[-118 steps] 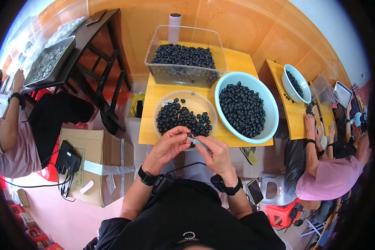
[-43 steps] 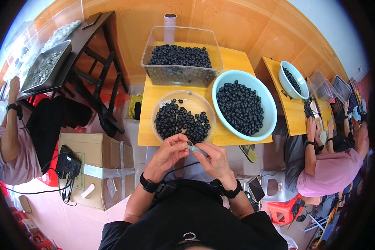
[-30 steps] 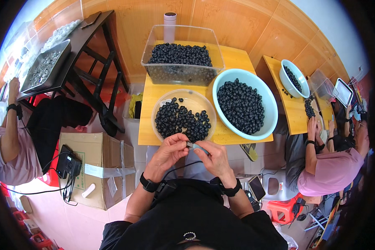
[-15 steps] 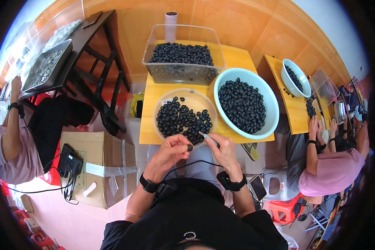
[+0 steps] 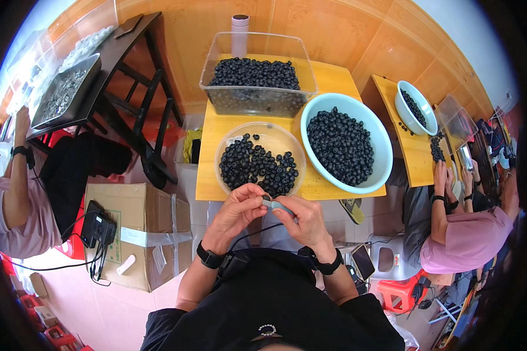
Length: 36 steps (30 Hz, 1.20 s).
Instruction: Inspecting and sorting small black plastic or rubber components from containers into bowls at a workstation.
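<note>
Head view: the left hand (image 5: 244,206) pinches a small round black bead (image 5: 266,198), mostly hidden, partly covering the near rim of a clear round plastic tub (image 5: 280,140); the right hand (image 5: 302,217) grips a slim blue-grey tool (image 5: 283,207), its tip unclear.

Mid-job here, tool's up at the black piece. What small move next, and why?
Probably one light, controlled stroke of the blue-grey tool on the small black piece: the left hand pinches the piece, and the right hand holds the tool with its tip right up at it. Whether they touch is too small to tell.
</note>
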{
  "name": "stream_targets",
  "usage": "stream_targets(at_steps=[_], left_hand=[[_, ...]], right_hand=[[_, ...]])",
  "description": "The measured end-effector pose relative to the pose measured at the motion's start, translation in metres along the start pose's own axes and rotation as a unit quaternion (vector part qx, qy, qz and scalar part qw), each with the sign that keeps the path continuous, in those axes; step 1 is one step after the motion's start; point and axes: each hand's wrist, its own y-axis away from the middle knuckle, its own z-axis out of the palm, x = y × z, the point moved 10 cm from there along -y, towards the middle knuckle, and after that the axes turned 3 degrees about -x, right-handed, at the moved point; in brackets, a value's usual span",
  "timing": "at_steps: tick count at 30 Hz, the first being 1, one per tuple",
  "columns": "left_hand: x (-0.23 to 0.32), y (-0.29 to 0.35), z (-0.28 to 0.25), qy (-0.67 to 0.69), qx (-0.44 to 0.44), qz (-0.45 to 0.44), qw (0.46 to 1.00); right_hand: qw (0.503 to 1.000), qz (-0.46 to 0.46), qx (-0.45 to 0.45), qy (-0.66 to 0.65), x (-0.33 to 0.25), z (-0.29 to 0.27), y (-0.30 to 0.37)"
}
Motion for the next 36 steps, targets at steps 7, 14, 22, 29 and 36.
stream_targets(at_steps=[7, 14, 22, 29, 36], left_hand=[[0.001, 0.003, -0.003, -0.007, 0.008, -0.008, 1.000], [0.000, 0.003, 0.011, -0.084, -0.009, -0.027, 0.996], [-0.003, 0.001, 0.006, -0.132, 0.016, -0.039, 0.990], [-0.012, 0.005, 0.002, -0.106, -0.015, -0.082, 0.991], [-0.016, 0.004, 0.003, -0.103, -0.014, -0.096, 0.990]], right_hand=[[1.000, 0.014, -0.008, -0.002, 0.003, 0.003, 0.000], [0.997, 0.051, 0.054, 0.035, 0.038, -0.010, 0.003], [0.985, 0.064, -0.007, -0.158, 0.017, 0.006, -0.001], [0.938, 0.153, -0.054, -0.307, 0.035, 0.033, 0.009], [0.894, 0.208, -0.023, -0.395, 0.051, 0.040, 0.016]])
